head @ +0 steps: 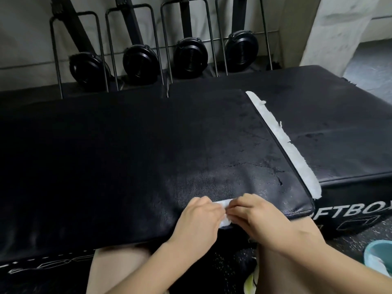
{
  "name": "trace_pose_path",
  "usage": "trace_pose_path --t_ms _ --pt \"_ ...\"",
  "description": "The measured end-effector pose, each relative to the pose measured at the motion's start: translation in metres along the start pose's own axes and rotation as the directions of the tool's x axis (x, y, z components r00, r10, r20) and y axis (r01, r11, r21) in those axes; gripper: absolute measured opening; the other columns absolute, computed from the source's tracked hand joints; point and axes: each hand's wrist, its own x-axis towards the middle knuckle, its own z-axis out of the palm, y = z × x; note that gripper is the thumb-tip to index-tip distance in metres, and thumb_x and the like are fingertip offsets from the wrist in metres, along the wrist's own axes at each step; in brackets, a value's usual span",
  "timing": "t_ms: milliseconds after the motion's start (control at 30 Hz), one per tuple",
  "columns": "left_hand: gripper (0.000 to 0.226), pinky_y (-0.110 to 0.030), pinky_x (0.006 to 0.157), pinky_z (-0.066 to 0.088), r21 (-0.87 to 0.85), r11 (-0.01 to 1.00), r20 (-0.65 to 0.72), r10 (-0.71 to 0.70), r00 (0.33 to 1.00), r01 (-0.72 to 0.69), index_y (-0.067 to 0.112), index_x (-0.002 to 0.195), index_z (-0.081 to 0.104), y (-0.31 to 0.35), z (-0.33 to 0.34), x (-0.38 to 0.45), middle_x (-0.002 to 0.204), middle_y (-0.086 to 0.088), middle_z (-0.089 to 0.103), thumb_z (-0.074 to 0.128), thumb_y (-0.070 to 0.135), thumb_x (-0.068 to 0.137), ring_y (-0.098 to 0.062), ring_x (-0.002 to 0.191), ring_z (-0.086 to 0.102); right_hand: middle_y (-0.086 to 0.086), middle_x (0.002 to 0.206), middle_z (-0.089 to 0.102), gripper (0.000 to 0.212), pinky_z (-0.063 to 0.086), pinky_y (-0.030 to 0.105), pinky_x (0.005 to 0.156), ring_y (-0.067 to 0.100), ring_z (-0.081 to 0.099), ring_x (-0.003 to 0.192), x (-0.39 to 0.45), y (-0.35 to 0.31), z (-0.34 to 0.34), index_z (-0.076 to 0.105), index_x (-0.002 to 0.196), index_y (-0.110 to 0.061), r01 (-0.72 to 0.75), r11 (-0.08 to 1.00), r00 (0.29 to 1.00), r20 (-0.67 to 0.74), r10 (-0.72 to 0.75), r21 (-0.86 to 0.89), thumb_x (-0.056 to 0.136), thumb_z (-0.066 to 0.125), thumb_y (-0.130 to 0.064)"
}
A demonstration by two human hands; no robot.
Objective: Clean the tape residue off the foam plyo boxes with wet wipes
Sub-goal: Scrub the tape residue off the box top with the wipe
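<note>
At the near edge of the black plyo box, I see left hand and right hand each with a grip pinching one white wet wipe.

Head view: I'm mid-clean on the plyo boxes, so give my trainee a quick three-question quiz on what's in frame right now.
1. True or false: the white tape strip runs along the seam between the near plyo box and the far plyo box.
2. What do the left hand and the right hand hold between them? A) a wet wipe B) a scraper C) a spray bottle
3. Fill in: the teal tub sits at the ______ edge of the view.

Key: 1 true; 2 A, the wet wipe; 3 lower right.
</note>
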Motion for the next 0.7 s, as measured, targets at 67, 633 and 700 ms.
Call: trace_pose_path --t_ms 67,633,700 --pt "0.02 -0.029 0.073 0.048 -0.022 1.0 -0.049 0.001 0.999 -0.002 0.028 0.08 0.065 -0.004 -0.006 0.018 0.081 0.015 0.065 0.05 0.03 0.093 -0.012 0.073 0.049 -0.011 0.098 0.065 0.03 0.053 0.031 0.079 0.014 0.06 0.085 0.017 0.008 0.001 0.076 0.1 -0.024 -0.048 0.999 0.999 -0.002 0.048 0.005 0.1 0.051 -0.04" --pt "0.015 -0.027 0.067 0.04 0.139 0.99 0.07 0.005 0.998 -0.015 0.032 0.092 0.064 -0.031 0.006 0.042 0.068 0.012 0.054 0.056 0.022 0.084 -0.013 0.068 0.043 -0.018 0.1 0.066 0.016 0.046 0.02 0.083 0.003 0.06 0.091 0.034 0.03 -0.007 0.079 0.099 -0.028 -0.1 0.992 0.995 -0.022 0.102 0.075 0.092 0.066 -0.034" --pt "0.016 -0.03 0.071 0.04 0.125 0.992 0.037 0.001 0.999 -0.006 0.03 0.093 0.061 -0.04 0.006 0.057 0.075 0.012 0.056 0.046 0.024 0.089 -0.015 0.073 0.044 -0.015 0.099 0.067 0.019 0.048 0.024 0.081 0.009 0.061 0.089 0.052 0.04 -0.006 0.078 0.098 -0.026 -0.083 0.996 0.996 -0.013 0.084 0.039 0.093 0.061 -0.034"
